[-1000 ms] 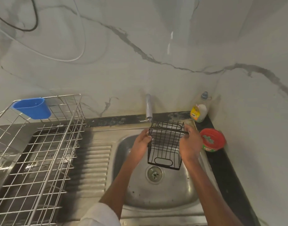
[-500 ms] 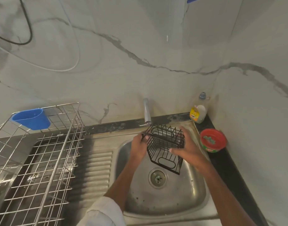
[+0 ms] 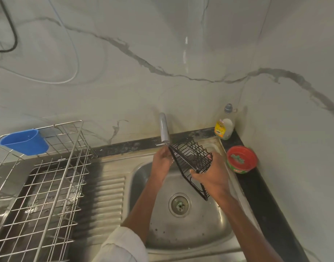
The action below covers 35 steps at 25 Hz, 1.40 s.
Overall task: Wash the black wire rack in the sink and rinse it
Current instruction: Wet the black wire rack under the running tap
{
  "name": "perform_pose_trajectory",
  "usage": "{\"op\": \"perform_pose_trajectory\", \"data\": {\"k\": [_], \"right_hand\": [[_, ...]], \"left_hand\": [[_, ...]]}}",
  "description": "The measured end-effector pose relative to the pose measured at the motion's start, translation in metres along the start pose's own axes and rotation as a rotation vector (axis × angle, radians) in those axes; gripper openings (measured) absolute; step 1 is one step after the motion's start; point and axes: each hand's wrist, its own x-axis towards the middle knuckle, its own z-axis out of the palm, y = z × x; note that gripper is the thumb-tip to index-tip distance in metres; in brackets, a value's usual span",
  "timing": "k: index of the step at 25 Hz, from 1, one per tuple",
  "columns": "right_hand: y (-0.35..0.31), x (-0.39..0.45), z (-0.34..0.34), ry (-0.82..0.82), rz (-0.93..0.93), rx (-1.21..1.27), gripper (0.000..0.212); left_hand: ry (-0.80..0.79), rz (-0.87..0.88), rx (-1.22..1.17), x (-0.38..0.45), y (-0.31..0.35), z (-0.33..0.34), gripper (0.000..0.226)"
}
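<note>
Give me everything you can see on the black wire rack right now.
The black wire rack is a small open basket of thin dark-coated wire, with grid sides and a solid rim bar. It is held tilted in the air over the sink, just below the tap, its low corner pointing toward the drain. The left hand grips its upper left edge; the right hand grips its lower right side. Running water is not clearly visible.

hands 2 (image 3: 162,159) (image 3: 209,178) | black wire rack 1 (image 3: 190,159) | sink 1 (image 3: 215,229) | tap 1 (image 3: 164,129) | bottle 1 (image 3: 224,127) | red tub 1 (image 3: 241,159) | blue cup 1 (image 3: 24,141)
</note>
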Motion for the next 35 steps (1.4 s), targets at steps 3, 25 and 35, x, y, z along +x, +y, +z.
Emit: {"op": "perform_pose_trajectory", "data": {"k": [3,25,35], "right_hand": [[0.003,0.001,0.011,-0.082,-0.041,-0.04,0.095],[0.016,-0.036,0.009,-0.489,-0.421,0.048,0.1],[0.034,-0.043,0.001,-0.585,0.083,0.523,0.104]], "left_hand": [[0.092,-0.049,-0.136,-0.012,-0.007,-0.017,0.039],[-0.224,-0.607,-0.153,-0.052,-0.007,-0.085,0.052],[-0.068,-0.386,-0.477,-0.091,-0.045,-0.084,0.036]]}}
